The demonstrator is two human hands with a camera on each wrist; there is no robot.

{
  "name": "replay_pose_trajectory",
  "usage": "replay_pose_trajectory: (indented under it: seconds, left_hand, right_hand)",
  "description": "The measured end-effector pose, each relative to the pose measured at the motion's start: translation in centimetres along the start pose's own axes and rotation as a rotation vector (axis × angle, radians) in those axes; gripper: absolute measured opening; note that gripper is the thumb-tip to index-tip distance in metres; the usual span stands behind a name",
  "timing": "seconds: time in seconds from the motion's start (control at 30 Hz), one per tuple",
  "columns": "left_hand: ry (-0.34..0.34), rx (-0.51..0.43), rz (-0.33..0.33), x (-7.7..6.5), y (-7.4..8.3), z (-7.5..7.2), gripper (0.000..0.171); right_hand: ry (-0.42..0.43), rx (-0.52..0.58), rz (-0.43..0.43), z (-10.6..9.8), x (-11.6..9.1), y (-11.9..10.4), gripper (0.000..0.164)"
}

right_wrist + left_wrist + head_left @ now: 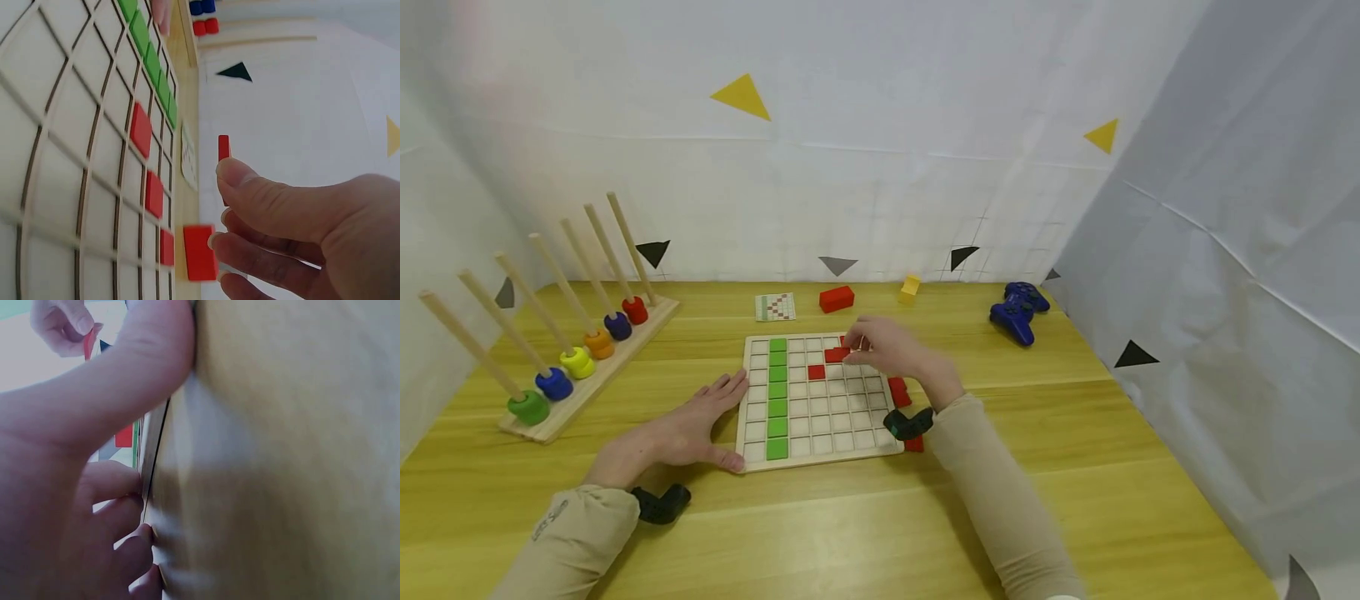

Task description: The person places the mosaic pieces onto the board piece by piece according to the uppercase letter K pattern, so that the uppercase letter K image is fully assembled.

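Note:
A white gridded wooden board [842, 425] lies on the table, with a column of green tiles [777, 408] near its left side. Three red tiles [154, 194] step diagonally across its far part in the right wrist view. Between thumb and fingertips, my right hand [891, 348] pinches another red tile [224, 147], held up above the board. My left hand [696, 425] rests at the board's left edge, its fingers extended and its thumb at the near corner. Loose red tiles [898, 392] lie along the right edge, partly hidden by my right wrist.
Behind the board are a small pattern card [775, 307], a red block [837, 299] and a yellow block [910, 289]. A blue game controller [1018, 312] lies at the back right. On the left stands a wooden peg rack [617, 362] with coloured beads.

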State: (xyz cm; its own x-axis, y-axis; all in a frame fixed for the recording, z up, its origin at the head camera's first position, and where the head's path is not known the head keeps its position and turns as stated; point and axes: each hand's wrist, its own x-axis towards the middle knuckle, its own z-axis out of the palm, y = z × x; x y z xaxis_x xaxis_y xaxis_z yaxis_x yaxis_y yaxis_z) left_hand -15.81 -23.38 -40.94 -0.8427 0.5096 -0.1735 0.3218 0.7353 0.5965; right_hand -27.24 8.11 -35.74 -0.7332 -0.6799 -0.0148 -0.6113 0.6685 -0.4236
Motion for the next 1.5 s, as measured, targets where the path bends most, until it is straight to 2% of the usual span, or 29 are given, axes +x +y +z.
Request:
replay_pose_trajectory:
  seconds: [0.2,0.33,0.93,1.23,1.5]
  left_hand:
    - [0.002,0.005,-0.008,0.0,-0.1,0.1,0.123]
    - [-0.006,0.007,-0.013,0.0,0.0,0.1,0.123]
    - [-0.016,0.026,-0.039,0.4,0.1,0.0,0.124]
    - [-0.019,0.021,-0.039,0.3,0.3,-0.1,0.124]
    - [-0.022,0.023,-0.048,0.3,0.2,0.0,0.125]
  right_hand:
    - [-0.049,-0.015,-0.003,1.1,1.4,-2.6,0.021]
    - [-0.068,0.025,-0.017,2.0,2.0,-3.4,0.021]
    - [-0.173,0.014,-0.037,4.9,2.9,-3.9,0.016]
    - [-0.152,-0.035,-0.103,5.4,2.9,-3.7,0.009]
    - [-0.133,-0.023,-0.081,5.4,2.8,-3.8,0.01]
